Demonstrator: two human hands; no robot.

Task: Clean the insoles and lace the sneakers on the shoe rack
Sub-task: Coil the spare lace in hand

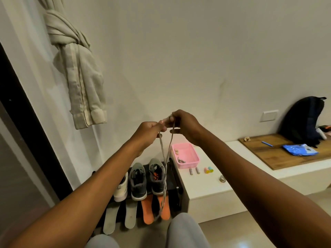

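Two strands of one grey shoelace [165,177] dangle, twisted together, and both hands pinch the top: left hand [148,134], right hand [186,127], raised above the grey sneakers [138,183] on the shoe rack [174,183], orange insoles [147,210] below.

A knotted beige curtain [71,56] hangs at the left. On the white ledge [206,187] sit a pink tray [192,162] and two batteries [191,171] near it. Farther right, a wooden board [265,154] bears a blue pen [266,143], a blue packet [300,149] and a dark backpack [302,120].

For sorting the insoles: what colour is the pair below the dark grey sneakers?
The insoles are orange; head view.
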